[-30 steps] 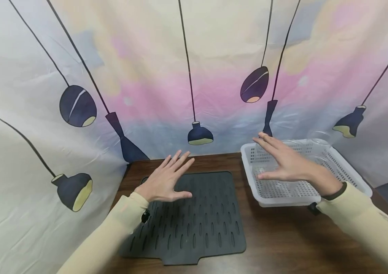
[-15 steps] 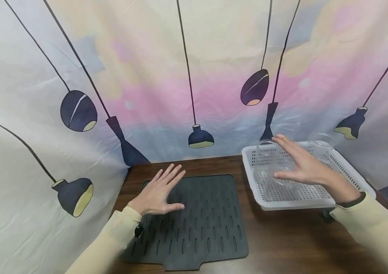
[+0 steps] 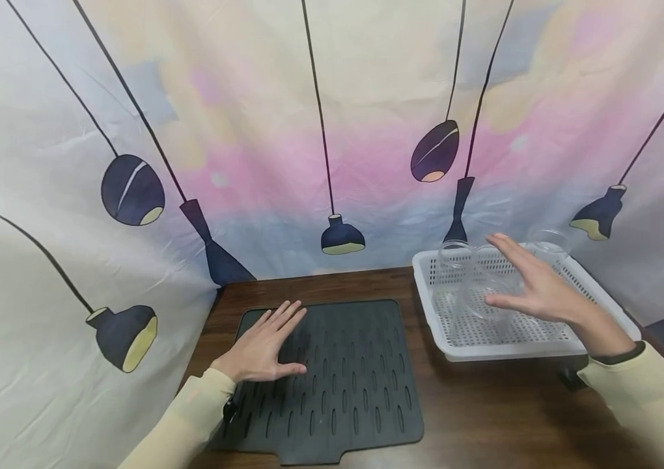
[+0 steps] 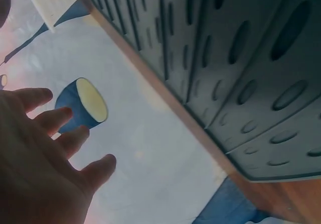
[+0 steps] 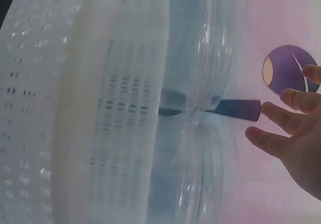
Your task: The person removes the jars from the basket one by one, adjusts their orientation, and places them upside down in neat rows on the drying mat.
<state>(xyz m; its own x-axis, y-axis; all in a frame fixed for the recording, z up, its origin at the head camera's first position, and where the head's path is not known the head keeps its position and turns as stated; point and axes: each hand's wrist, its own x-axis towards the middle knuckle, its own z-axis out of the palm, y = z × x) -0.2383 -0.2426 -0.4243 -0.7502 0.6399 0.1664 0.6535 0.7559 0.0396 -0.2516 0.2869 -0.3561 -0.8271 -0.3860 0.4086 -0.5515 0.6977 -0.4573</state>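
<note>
My left hand [image 3: 262, 348] hovers over the left part of a dark grey ribbed drying mat [image 3: 344, 365], fingers spread and holding nothing. In the left wrist view the fingers extend at the left, apart from the slotted mat [image 4: 241, 88]. Above a white perforated plastic basket [image 3: 455, 352], my right hand [image 3: 543, 286] is held with thumb and fingers apart and nothing between them. Clear, round-rimmed containers [image 3: 455, 255] stand in the basket, partly hidden behind the hand. The right wrist view shows two clear rims [image 5: 215, 58] near the fingertips.
A brown wooden table [image 3: 455, 417] carries both mat and basket, with the basket at the back right. Behind hangs a cloth backdrop [image 3: 250, 130] printed with dark pendant lamps. Another clear rim [image 3: 549, 242] shows at the basket's far right corner.
My left hand has moved left and lower over the mat. My right hand has shifted right across the basket, leaving the clear containers at its left more visible.
</note>
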